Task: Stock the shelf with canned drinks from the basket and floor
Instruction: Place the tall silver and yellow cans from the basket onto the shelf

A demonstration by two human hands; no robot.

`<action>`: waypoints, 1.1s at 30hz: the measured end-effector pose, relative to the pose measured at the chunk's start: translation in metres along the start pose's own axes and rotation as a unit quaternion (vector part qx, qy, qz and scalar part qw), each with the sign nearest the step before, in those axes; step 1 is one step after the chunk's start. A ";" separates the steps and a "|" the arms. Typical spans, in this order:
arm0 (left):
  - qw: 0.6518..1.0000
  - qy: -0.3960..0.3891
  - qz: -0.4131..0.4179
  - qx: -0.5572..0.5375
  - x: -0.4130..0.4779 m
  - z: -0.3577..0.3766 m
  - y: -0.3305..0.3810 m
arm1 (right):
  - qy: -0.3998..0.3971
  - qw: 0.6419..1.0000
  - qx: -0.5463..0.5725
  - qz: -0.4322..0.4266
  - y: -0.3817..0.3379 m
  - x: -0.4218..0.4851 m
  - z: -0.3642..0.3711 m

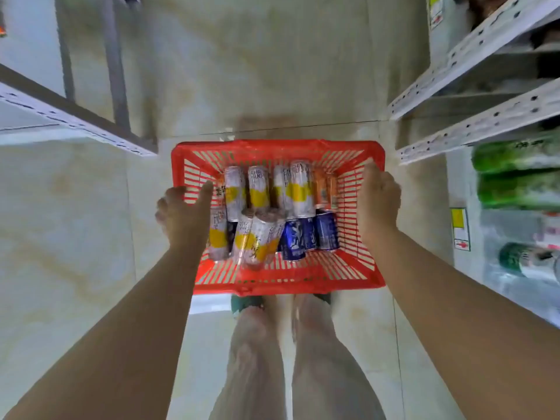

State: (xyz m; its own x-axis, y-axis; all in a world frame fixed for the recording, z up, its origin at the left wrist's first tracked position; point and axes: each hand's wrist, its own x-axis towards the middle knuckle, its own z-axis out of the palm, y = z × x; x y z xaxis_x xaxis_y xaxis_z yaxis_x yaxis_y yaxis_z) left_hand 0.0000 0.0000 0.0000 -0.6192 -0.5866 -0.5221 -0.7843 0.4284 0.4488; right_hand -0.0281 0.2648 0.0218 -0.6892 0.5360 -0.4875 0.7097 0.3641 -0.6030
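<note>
Basket (272, 147) of cans gripped by both side rims, low between two shelves.

Left hand (181, 213) on left rim, thumb stretched inside, fingers curled round outside wall; right hand (378, 201) fisted over right rim, fingers wrapped under, tips hidden. White-yellow cans (298, 189) lying flat, long axes mostly running away from body, just inward of left thumb and nearest that hand; blue cans (325, 233) and orange cans (325, 189) closer to right hand. Stocked shelf (472, 122) with green bottles (515, 177) just right of basket, bare shelf (75, 119) off left. Probably one hand to free before any pick; resting on floor (272, 71) or held above feet (248, 301), hard to tell.
</note>
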 end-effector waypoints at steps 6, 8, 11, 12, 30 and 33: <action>0.990 0.012 -0.133 0.035 0.054 0.035 -0.045 | 0.045 0.968 -0.180 0.169 0.057 0.051 0.028; 0.991 0.027 -0.115 0.069 0.066 0.035 -0.062 | 0.053 0.962 -0.202 0.176 0.069 0.058 0.026; 0.992 0.022 -0.093 0.085 0.071 0.033 -0.068 | -0.028 0.963 -0.205 0.170 0.077 0.069 0.010; 0.992 0.014 -0.092 0.089 0.069 0.032 -0.067 | -0.055 0.964 -0.202 0.166 0.079 0.072 0.006; 0.998 -0.032 -0.045 0.018 0.013 -0.083 0.022 | -0.057 0.986 -0.063 0.143 -0.021 0.045 -0.094; 0.999 -0.027 -0.029 -0.006 -0.012 -0.124 0.059 | -0.041 0.989 -0.031 0.142 -0.058 0.027 -0.130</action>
State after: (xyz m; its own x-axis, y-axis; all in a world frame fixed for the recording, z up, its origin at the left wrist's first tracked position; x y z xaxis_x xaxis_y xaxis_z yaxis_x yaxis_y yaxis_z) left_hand -0.0337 -0.0526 0.1230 -0.5737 -0.5721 -0.5862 -0.8189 0.3855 0.4251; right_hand -0.0686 0.3569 0.1254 -0.4690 0.5610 -0.6822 0.8819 0.2550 -0.3966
